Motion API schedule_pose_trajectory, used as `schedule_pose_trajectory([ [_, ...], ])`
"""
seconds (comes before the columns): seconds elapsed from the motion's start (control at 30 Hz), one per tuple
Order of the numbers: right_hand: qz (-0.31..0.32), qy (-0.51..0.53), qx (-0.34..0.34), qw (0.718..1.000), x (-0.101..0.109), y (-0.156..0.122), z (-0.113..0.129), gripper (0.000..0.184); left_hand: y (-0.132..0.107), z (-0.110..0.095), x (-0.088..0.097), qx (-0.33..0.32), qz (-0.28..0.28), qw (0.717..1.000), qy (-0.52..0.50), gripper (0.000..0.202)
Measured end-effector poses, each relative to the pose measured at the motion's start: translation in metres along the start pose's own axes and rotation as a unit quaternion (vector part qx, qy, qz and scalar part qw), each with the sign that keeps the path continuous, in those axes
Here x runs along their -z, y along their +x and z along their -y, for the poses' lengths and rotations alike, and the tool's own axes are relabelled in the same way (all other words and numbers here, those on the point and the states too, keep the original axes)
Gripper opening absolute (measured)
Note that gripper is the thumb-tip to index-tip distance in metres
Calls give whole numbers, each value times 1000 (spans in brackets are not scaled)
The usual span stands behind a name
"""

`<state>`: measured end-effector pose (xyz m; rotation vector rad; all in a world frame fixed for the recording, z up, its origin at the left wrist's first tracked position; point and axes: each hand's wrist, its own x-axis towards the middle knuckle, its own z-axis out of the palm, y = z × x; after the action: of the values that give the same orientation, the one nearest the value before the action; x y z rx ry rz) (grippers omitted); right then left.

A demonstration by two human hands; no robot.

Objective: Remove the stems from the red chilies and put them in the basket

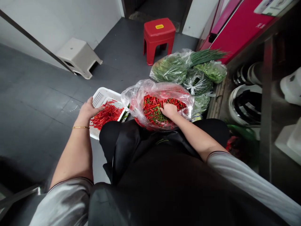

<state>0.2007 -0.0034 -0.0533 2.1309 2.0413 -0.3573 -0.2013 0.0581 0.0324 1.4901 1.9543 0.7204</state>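
Note:
A clear plastic bag stands open between my knees, filled with red chili peppers on green stems. Inside it, my right hand has its fingers curled into the peppers; its fingertips are partly hidden among them. To the left sits a white perforated basket holding loose red chilies, which look mostly stemless. My left hand is at the basket's left rim, thumb stretched out over the chilies and apart from the other fingers. I see nothing held in it.
Bagged leafy greens and long green stalks lie beyond the chili bag. A red stool and a tipped white stool are on the grey floor. At the right, a metal shelf post stands before stacked containers.

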Motion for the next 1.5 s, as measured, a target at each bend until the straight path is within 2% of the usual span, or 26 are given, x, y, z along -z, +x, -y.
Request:
schedule_pose_trajectory([
  [0.07, 2, -3, 5, 1000, 0, 4, -2, 39, -25, -38, -10, -57, 1, 995, 78, 41],
  [0.13, -3, -10, 26, 1000, 5, 3, -6, 37, -56, -84, -34, -157, 87, 984, -2, 28],
  [0.2, -24, -11, 45, 999, 14, -3, -9, 36, -84, -121, -74, -187, 174, 963, -90, 14],
  [0.23, -38, -7, 52, 998, 20, -7, -10, 37, -94, -134, -99, -182, 207, 954, -115, 11],
  [0.27, -50, 0, 64, 997, 26, -12, -10, 37, -102, -142, -124, -154, 229, 952, -131, 17],
  [0.33, -62, 29, 104, 992, 36, -21, -11, 35, -109, -150, -172, -57, 282, 941, -178, 27],
  [0.37, -61, 53, 128, 988, 40, -25, -12, 32, -109, -150, -191, -12, 288, 931, -224, 30],
  [0.4, -63, 84, 148, 983, 44, -28, -13, 28, -108, -150, -206, 19, 281, 919, -277, 32],
  [0.47, -76, 174, 163, 968, 48, -31, -18, 19, -104, -150, -222, 62, 275, 881, -379, 32],
  [0.53, -65, 293, 154, 941, 51, -30, -24, 13, -98, -152, -222, 90, 299, 840, -444, 28],
  [0.63, 19, 463, 162, 871, 55, -31, -29, 24, -92, -157, -209, 116, 353, 799, -472, 21],
  [0.73, 92, 548, 211, 804, 59, -38, -26, 31, -90, -156, -195, 96, 382, 792, -466, 13],
  [0.83, 180, 547, 289, 765, 62, -48, -20, 38, -87, -146, -190, 99, 413, 786, -449, 8],
  [0.87, 203, 517, 319, 768, 61, -50, -18, 40, -85, -141, -190, 120, 420, 783, -443, 8],
  [0.9, 212, 468, 343, 786, 59, -50, -15, 41, -83, -135, -190, 147, 419, 782, -437, 8],
  [0.93, 203, 399, 353, 821, 55, -49, -12, 41, -80, -130, -190, 169, 409, 786, -432, 8],
  [1.0, 141, 221, 332, 906, 41, -44, -4, 34, -75, -122, -189, 180, 368, 805, -430, 4],
  [1.03, 103, 130, 314, 935, 31, -41, 2, 30, -73, -119, -189, 163, 350, 814, -435, 3],
  [1.07, 72, 51, 302, 949, 21, -38, 8, 29, -71, -117, -188, 136, 339, 818, -444, 3],
  [1.17, 44, -69, 324, 943, -5, -30, 23, 33, -69, -114, -188, 52, 328, 833, -442, 2],
  [1.23, 41, -75, 321, 943, -10, -25, 25, 37, -69, -111, -191, 16, 311, 881, -356, 3],
  [1.3, 21, -42, 286, 957, -2, -19, 17, 36, -72, -108, -197, -36, 295, 930, -217, 4],
  [1.33, 4, -12, 267, 964, 5, -16, 11, 35, -73, -106, -200, -72, 293, 941, -150, 6],
  [1.4, -27, 79, 253, 964, 21, -12, -4, 34, -78, -105, -204, -146, 297, 941, -70, 8],
  [1.43, -29, 145, 263, 953, 28, -10, -12, 34, -79, -105, -205, -174, 309, 933, -66, 6],
  [1.5, -2, 306, 299, 904, 37, -9, -23, 38, -81, -108, -203, -193, 358, 906, -120, 7],
])
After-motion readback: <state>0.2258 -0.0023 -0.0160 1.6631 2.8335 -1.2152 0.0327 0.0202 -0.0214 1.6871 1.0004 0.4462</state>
